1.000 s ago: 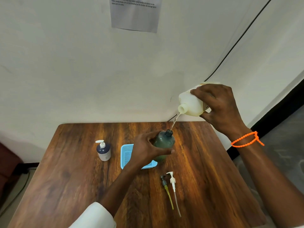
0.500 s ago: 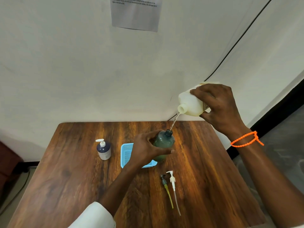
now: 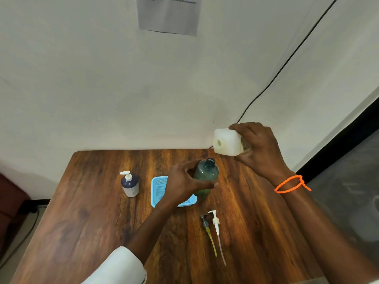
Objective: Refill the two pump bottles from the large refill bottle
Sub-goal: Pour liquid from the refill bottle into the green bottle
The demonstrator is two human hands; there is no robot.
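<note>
The large white refill bottle [image 3: 227,142] is held tipped on its side, uncapped mouth facing left, above and right of the green bottle [image 3: 205,177]; that translucent green bottle stands upright, neck open; a dark blue pump bottle [image 3: 130,185] with white pump stands well left of it; two removed pumps [image 3: 213,232] lie just in front.

glossy wood-grain table [image 3: 256,222]; translucent plastic green bottle [image 3: 206,177]

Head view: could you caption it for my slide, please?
Right hand holds white plastic refill bottle above open green bottle gripped by left hand.
</note>
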